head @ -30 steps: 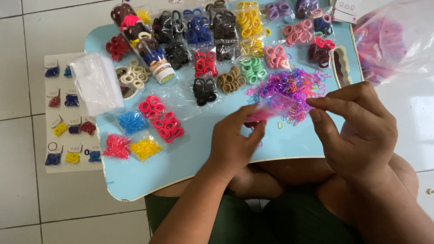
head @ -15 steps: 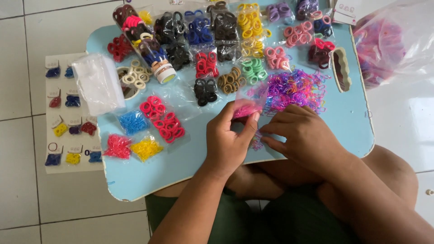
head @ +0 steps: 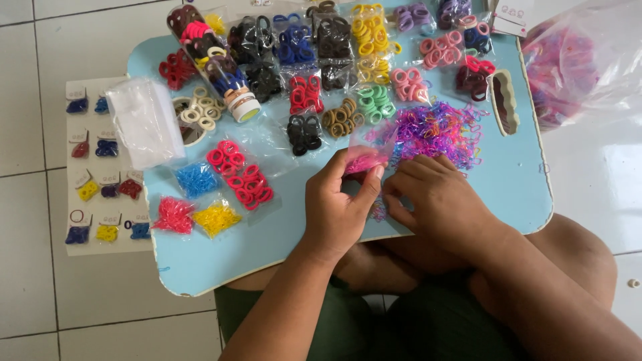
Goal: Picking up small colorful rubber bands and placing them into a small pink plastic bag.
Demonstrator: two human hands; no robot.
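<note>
Home floor workspace, white floor tiles [head: 27,287], low blue lap table [head: 528,180], sorted hair-tie packets [head: 304,93]

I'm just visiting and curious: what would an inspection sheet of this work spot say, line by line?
Surface: light blue tray table across the person's lap, crowded at the far side.
Job's things: small clear bag of pink bands, pinched by the left hand; loose pile of purple and pink bands just beyond.
Clutter: many small packets of hair ties in many colours, red ring ties, a stack of empty clear bags.
Hands: left hand grips the bag; right hand touches its edge.
Cables: nothing seen.
Surroundings: white tiled floor, cards of bands at left, large plastic bag at right.
</note>
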